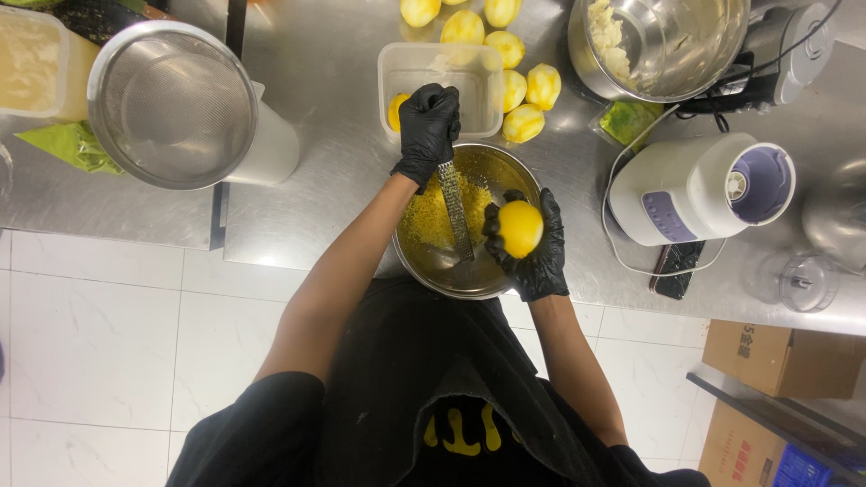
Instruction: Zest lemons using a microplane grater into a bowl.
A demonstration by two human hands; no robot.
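lemon zested over a steel bowl

a long narrow grater (pixel 456 209) is gripped at its handle by the left hand (pixel 428 126), closed tight in a black glove, and is slanted down into a steel mixing bowl (pixel 505 271) at the edge of the steel tabletop (pixel 316 108). a yellow lemon (pixel 520 228) is clasped in the gloved right hand (pixel 532 245), fingers wrapped about it, just beside the grater's lower end and above the bowl. yellow zest (pixel 424 216) is heaped inside the bowl. behind the bowl a clear plastic tub (pixel 442 68) is seen, with pale zested lemons (pixel 525 104) gathered beside it. a white blender base (pixel 695 188) lies to the right, a mesh sieve (pixel 171 104) to the left.
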